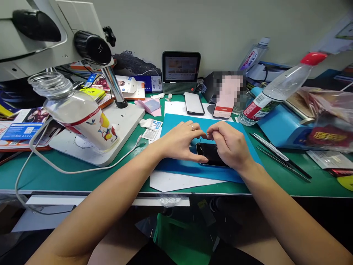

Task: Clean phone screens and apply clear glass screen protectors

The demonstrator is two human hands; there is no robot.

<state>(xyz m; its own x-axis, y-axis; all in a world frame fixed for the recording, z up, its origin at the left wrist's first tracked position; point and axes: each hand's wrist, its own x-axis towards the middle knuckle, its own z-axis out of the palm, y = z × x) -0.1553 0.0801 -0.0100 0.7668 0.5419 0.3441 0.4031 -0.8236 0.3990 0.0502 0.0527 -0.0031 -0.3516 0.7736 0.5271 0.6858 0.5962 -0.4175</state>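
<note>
A dark smartphone (211,154) lies flat on the blue mat (182,167), its right end hidden by my right hand. My left hand (182,140), with a ring on one finger, spans the phone's left end. Its thumb rests at the near edge and its bent fingers are at the far edge. Over the phone's right part, my right hand (230,143) is closed, thumb and index finger pinched near the left fingertips. Whatever is in that pinch is too small or hidden to make out.
Tweezers (284,162) lie right of the mat. A clear red-capped bottle (278,92) leans near a blue box (278,127). On the left, an uncapped bottle (82,114) stands on the microscope base (129,121). Behind are a white-faced phone (193,103) and a small display (181,70).
</note>
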